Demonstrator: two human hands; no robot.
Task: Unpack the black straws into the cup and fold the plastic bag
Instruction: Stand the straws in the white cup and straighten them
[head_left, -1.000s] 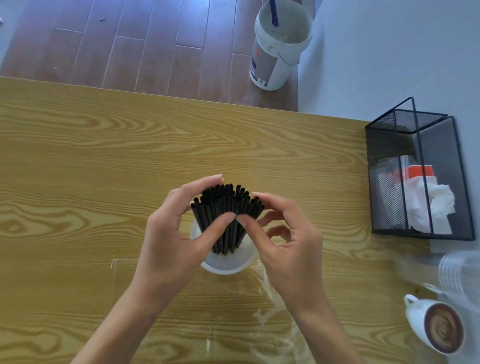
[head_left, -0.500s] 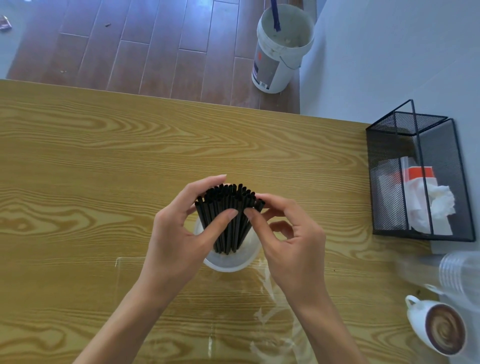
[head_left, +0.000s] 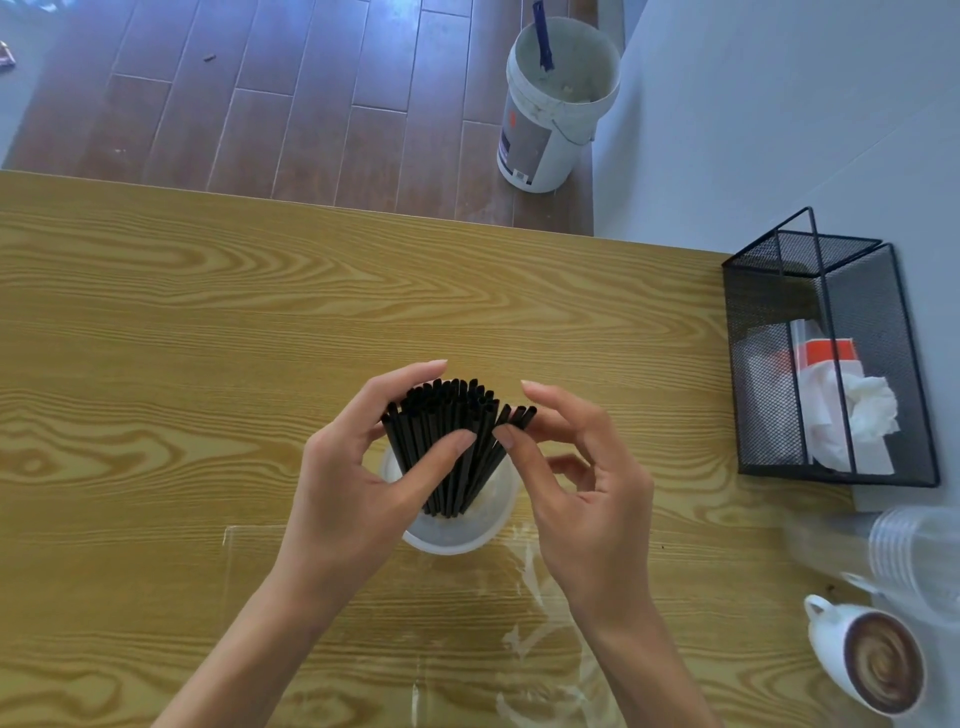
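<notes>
- A bundle of black straws stood in a clear cup on a wooden table, their tops fanned out between a person's two hands.
- The left hand was curled round the left side of the bundle, its forefinger arched over the far tips and its thumb pressed across the near face of the straws.
- The right hand was half closed, its thumb and forefinger pinching the outermost straws on the bundle's right edge; the remaining fingers curled loosely behind, holding nothing.
- The cup sat directly beneath both hands, its rim showing under the left palm and beside the right thumb.
- A clear plastic bag lay flat and crumpled on the table under both wrists, on the person's side of the cup; it lay unfolded.
- Well to the right of the right hand stood a black mesh holder with white tissue and a red-and-white pack inside.
- Nearer the person, right of the right forearm, lay a stack of clear cups on its side, and just beside it a white mug of coffee.
- Beyond the table, far ahead of the hands, a white bucket stood on the wooden floor against the wall.
</notes>
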